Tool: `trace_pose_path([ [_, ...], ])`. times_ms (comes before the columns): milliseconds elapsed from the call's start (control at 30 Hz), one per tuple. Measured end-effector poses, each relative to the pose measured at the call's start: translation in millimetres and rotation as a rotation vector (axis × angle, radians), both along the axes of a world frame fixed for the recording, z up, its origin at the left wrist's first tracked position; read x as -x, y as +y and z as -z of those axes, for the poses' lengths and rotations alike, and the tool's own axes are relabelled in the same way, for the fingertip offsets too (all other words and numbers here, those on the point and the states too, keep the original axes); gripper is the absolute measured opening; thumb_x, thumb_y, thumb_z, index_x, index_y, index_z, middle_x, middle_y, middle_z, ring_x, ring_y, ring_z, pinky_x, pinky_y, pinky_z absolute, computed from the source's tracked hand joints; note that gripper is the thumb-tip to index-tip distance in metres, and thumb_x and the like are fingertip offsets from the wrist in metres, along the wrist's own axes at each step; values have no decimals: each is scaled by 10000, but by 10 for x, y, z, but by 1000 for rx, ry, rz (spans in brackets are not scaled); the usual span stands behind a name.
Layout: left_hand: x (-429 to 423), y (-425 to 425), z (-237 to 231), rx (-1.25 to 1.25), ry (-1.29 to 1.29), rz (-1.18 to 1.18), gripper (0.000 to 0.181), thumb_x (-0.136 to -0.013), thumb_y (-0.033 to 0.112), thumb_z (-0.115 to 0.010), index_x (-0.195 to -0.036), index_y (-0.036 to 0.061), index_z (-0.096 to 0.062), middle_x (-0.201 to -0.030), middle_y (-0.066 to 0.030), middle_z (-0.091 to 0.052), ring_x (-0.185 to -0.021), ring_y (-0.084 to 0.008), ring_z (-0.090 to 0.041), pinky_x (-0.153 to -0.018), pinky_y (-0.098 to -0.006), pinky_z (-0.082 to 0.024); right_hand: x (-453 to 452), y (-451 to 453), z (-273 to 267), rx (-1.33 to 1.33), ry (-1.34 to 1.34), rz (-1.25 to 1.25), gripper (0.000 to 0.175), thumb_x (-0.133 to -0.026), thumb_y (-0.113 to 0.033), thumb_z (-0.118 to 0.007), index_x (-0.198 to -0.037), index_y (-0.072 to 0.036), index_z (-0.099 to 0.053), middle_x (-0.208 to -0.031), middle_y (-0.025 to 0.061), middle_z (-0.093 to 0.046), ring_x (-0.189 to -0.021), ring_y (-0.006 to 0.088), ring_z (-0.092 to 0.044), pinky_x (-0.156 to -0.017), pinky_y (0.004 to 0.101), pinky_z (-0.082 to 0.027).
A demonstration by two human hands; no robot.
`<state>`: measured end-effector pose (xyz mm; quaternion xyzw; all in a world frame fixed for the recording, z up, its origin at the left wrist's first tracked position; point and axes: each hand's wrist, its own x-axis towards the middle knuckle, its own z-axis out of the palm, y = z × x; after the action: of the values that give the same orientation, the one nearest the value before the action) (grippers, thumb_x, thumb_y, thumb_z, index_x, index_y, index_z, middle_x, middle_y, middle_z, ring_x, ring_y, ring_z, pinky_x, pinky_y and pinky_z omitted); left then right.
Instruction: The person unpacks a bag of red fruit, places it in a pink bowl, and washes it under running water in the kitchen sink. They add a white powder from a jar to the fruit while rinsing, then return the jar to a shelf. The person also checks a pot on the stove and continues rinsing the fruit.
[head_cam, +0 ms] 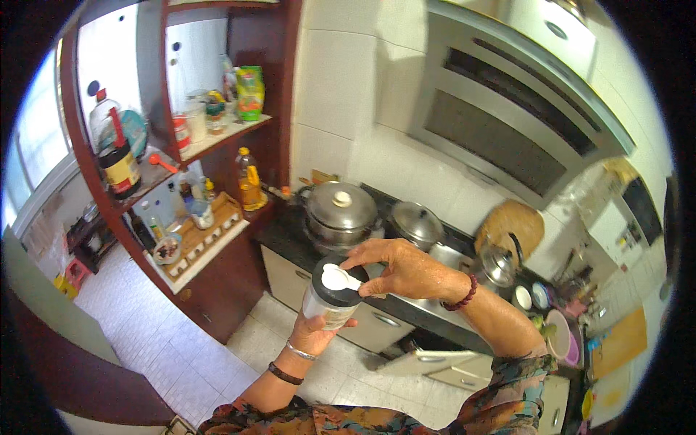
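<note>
My left hand (319,333) is closed around the lower part of a clear plastic jar (331,315) with a wide black lid (342,296). Over the lid, my right hand (399,272) has its thumb and fingers at a small white scoop or flap (335,277), whose narrow end reaches the thumb. Whether this white part is loose or joined to the lid, I cannot tell. The jar is held upright, slightly tilted, in front of the counter.
Steel pots (342,209) and a lidded pan (417,224) stand on the dark counter beyond my hands. A kettle (496,266) is at the right. An open shelf (212,142) with bottles and jars rises at the left. Below, a cabinet door (429,359) stands ajar.
</note>
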<state>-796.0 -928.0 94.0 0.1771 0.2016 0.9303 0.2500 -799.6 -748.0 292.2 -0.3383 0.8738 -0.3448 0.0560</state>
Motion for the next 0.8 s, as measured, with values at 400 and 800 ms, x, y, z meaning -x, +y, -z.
trace_pose_path([
  [400, -2080, 2369, 495, -12, -144, 579, 849, -690, 285, -835, -1387, 104, -386, -1328, -147, -503, -1219, -364, -504, -778, -432, -546, -3012, 2571, 882, 675, -155, 811, 165, -865, -2, -547, -1028, -21, -541, -825, 22, -594, -719, 97, -563, -659, 239, -444],
  [800, -3184, 4150, 317, 482, 253, 408, 900, -573, 124, -864, -1314, 88, -353, -1249, -112, -461, -1129, -257, -520, -900, -424, -517, -4514, 3489, 1561, 216, 248, 1408, 658, -795, -511, -687, -1167, 8, -530, -1015, 187, -551, -923, 342, -571, -809, 410, -472],
])
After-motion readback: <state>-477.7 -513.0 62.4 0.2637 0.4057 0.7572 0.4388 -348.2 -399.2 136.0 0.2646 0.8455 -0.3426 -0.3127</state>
